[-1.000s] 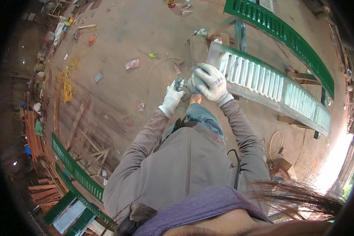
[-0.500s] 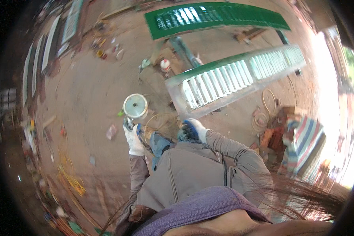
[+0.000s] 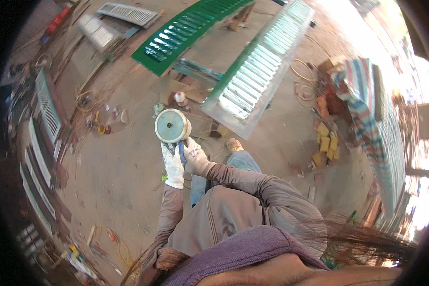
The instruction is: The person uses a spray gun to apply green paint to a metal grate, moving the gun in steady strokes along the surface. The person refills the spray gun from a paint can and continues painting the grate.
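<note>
My two gloved hands are together in front of me, below a paint spray gun with a round, pale-lidded cup point(image 3: 173, 126). My left hand point(image 3: 173, 169) is closed on the gun under the cup's near edge. Against it from the right, my right hand point(image 3: 195, 158) is closed on the gun too; a narrow blue part shows between them. The cup hides most of the gun's body and nozzle. Beyond it to the right lies a slatted shutter panel point(image 3: 260, 71), pale with green along one edge. A glossy green slatted panel point(image 3: 174, 40) stands farther back.
A white bottle with a red top point(image 3: 180, 98) stands just beyond the cup. Coiled hose point(image 3: 303, 76), yellow blocks point(image 3: 326, 143) and a striped sheet point(image 3: 367, 100) lie on the right. More slatted panels point(image 3: 47, 107) lie along the left. My shoe point(image 3: 233, 145) is near the pale panel.
My right hand has left my knee area and joined my left hand at the spray gun. The view has turned to the right, and my right leg now reaches out toward the pale panel.
</note>
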`<state>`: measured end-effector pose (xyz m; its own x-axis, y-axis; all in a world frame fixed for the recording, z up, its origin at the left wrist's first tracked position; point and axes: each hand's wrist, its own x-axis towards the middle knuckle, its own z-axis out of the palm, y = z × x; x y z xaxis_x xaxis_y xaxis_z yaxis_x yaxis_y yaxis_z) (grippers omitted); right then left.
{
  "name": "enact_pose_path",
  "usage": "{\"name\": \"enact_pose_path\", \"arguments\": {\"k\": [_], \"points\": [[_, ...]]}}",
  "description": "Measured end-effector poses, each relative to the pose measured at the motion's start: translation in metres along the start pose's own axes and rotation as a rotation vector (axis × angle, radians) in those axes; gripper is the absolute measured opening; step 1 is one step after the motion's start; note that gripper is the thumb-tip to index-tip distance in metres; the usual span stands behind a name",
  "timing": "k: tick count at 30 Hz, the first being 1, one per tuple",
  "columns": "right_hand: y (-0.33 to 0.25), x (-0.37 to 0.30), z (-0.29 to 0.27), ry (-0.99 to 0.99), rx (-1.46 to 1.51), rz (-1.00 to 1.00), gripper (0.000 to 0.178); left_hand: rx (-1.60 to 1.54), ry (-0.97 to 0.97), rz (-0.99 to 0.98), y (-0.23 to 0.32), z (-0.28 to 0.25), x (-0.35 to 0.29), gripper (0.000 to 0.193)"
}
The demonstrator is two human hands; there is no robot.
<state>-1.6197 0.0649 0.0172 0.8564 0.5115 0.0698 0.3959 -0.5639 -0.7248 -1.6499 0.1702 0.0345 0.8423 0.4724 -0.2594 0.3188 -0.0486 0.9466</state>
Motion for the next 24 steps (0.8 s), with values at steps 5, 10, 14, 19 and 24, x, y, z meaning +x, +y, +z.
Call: {"name": "enact_pose_path", "arguments": {"k": [5,10,14,19,24], "points": [[0.014,-0.023,-0.004,0.12,0.229,0.043,0.03,0.519,-0.165,0.252,0.016,0.008,0.0,0.08],[0.019,-0.058,-0.05,0.214,0.239,0.245,0.023,0.517,-0.296,0.463,0.057,0.041,-0.035,0.075],[0.018,-0.087,-0.122,0.347,0.61,0.191,0.049,0.27,-0.344,0.872,0.065,0.071,-0.054,0.064],[0.041,-0.119,-0.233,0.433,0.45,0.07,0.057,-0.029,-0.53,0.551,0.076,0.133,-0.102,0.067],[0.091,-0.149,-0.339,0.47,0.834,0.081,0.056,0.195,-1.06,0.553,0.018,0.264,-0.149,0.065]]}}
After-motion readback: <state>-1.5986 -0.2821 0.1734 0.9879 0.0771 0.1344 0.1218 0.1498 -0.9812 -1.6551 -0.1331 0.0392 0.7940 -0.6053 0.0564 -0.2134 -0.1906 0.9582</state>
